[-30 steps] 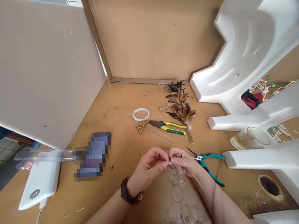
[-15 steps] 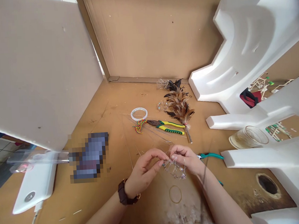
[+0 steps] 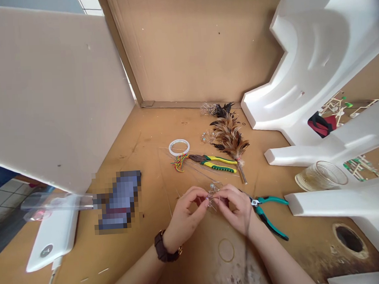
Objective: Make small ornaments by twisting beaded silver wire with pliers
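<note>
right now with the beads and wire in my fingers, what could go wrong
The small beaded wire piece sits between the fingertips of both hands, so a bead might slip off. The right forearm lies close to the teal-handled pliers and could nudge them.

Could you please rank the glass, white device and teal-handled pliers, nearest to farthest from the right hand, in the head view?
1. Teal-handled pliers, just right of the right hand
2. Glass, farther out to the right
3. White device, far left side
</note>
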The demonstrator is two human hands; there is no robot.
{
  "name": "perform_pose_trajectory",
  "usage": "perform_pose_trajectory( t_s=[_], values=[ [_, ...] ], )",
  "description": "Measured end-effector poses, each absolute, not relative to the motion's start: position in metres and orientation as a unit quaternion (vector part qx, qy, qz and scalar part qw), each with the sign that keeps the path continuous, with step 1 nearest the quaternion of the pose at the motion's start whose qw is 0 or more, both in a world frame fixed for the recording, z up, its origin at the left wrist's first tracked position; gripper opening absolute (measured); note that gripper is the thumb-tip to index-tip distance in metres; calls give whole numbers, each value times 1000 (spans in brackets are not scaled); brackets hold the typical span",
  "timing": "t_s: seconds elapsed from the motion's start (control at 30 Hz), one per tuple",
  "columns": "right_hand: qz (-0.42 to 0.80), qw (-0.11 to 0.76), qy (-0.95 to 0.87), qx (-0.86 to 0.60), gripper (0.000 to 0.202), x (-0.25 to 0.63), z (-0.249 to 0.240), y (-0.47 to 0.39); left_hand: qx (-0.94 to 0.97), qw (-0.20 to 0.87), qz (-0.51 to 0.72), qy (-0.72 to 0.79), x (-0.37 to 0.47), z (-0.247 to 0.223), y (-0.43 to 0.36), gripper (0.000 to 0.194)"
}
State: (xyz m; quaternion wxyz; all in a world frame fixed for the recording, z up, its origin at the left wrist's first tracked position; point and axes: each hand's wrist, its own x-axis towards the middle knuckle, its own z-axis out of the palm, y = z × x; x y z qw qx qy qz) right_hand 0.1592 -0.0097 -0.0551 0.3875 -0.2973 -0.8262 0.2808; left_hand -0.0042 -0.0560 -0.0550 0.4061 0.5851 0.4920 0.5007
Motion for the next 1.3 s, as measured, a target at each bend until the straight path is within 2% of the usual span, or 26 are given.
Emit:
perform_pose_trajectory(
  t_s=[0.1,0.37,0.6,0.8,1.03,1.3],
  values=[
    [334,375,-797,-335,6,158,-52,-11,589,410,473,512,-3,-57,-57,11],
    [438,385,-716,-385,14,151,-58,-7,617,367,459,523,-2,-54,-58,11],
    [387,397,-748,-365,11,151,-59,-7,598,397,457,525,-5,-55,-57,9],
    [342,380,-797,-322,8,155,-56,-10,590,443,453,500,-10,-55,-52,17],
    [363,360,-799,-316,7,158,-52,-8,610,425,432,511,-10,-51,-52,15],
    [415,323,-788,-320,7,162,-50,-6,605,467,419,490,-10,-50,-52,19]
  ],
)
